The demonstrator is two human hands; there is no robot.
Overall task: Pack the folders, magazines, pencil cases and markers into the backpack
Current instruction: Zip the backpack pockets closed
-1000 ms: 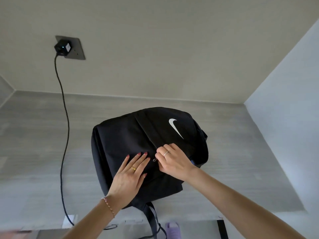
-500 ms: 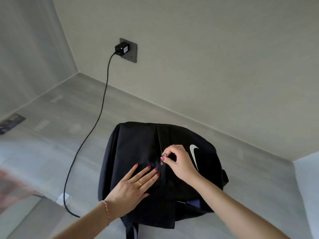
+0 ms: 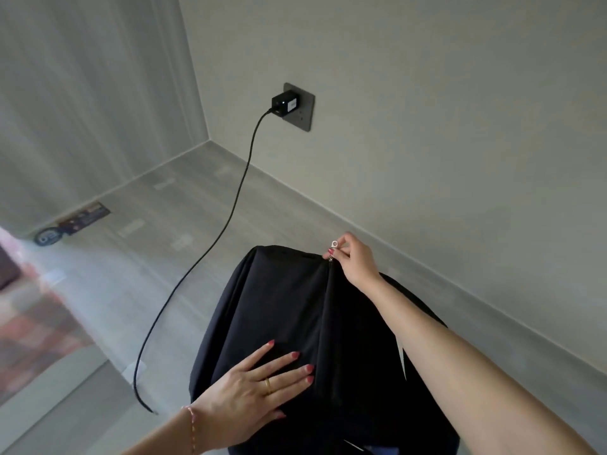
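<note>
A right hand point(image 3: 356, 259) pinches the zipper pull point(image 3: 332, 247) atop a black backpack point(image 3: 295, 310) (far edge); the left hand point(image 3: 254, 387) presses flat, fingers straight, on it.

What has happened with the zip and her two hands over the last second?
The right hand, pinching the zipper pull, has run it along the zip line from the middle of the backpack to its far end. The left hand stays pressed flat on the fabric, and the backpack has not left the floor.
</note>
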